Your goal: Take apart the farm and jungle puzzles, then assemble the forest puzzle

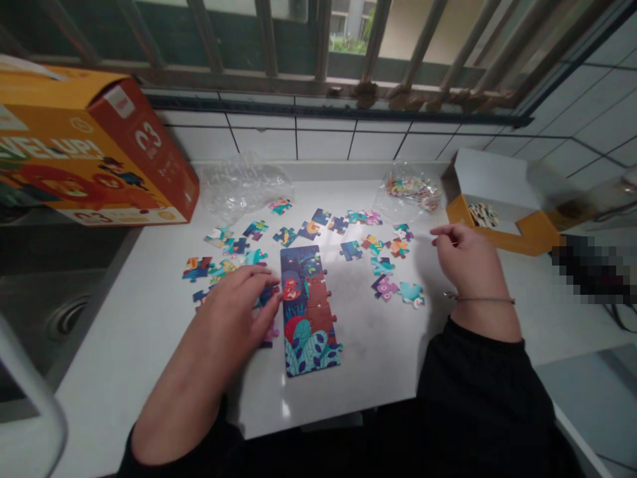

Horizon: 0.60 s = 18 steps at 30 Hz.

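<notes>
A partly joined jigsaw puzzle (311,312), a tall strip with dark blue, red-brown and teal leaf patterns, lies flat on the white counter. Close to its left edge rests my left hand (241,305), fingers stretched and thumb apart, above loose puzzle pieces; some pieces are hidden beneath it. My right hand (460,255) hovers at the right, its fingers loosely bent and nothing seen in them. Between it and the strip lie several loose pieces, among them a pink piece (385,288) and a light teal piece (411,294). More pieces, such as an orange-swirl one (309,230), spread behind the strip.
A large orange box (144,153) stands at the left by a sink (64,318). Along the back are a crumpled clear bag (243,189), a bag of pieces (413,190) and an open small box (497,192). Barred window (269,40) behind.
</notes>
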### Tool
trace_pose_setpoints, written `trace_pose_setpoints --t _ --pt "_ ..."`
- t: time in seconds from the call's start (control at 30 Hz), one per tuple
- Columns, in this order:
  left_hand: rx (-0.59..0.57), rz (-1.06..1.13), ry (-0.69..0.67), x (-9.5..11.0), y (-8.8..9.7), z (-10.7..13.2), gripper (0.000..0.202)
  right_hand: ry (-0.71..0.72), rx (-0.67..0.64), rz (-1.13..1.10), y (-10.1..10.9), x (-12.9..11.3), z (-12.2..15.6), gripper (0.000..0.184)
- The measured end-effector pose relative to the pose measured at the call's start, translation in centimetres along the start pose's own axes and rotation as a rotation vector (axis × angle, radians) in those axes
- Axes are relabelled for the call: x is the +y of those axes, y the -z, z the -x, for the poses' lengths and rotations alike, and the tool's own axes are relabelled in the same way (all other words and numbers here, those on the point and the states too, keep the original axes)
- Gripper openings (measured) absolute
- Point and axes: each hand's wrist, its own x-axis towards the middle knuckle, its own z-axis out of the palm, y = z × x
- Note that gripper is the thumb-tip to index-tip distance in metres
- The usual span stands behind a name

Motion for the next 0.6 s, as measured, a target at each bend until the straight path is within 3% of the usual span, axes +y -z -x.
trace_pose_setpoints --t 0.07,0.17,0.23,0.3,0.37,0.43,0.5,0.6 --pt "-0.059 0.148 -0.130 3.2 -0.3 0.0 0.018 0.032 -0.108 0.039 -0.2 0.5 0.0 0.030" --pt "-0.336 0.360 -0.337 8.2 -1.6 0.2 0.016 0.091 -0.149 0.040 -0.4 0.8 -0.2 0.028" --pt "-0.494 0.371 -0.429 10.8 -2.7 0.1 0.013 0.092 -0.130 0.053 -0.3 1.2 -0.4 0.027" --pt "-0.580 0.282 -0.463 12.6 -3.4 -0.5 0.011 0.072 -0.112 0.074 -0.1 1.8 -0.6 0.024" --pt "-0.580 0.213 -0.481 13.5 -3.1 -1.4 0.015 0.045 -0.100 0.083 0.1 2.5 -0.9 0.022" --pt "-0.510 0.241 -0.489 13.8 -1.5 -2.2 0.015 0.034 -0.078 0.084 0.1 3.0 -1.0 0.021" --pt "-0.395 0.368 -0.476 13.6 0.6 -2.7 0.016 0.045 -0.065 0.086 0.0 3.1 -1.0 0.021" --pt "-0.344 0.535 -0.450 12.3 2.7 -2.1 0.031 0.068 -0.087 0.090 -0.4 2.5 -0.8 0.020"
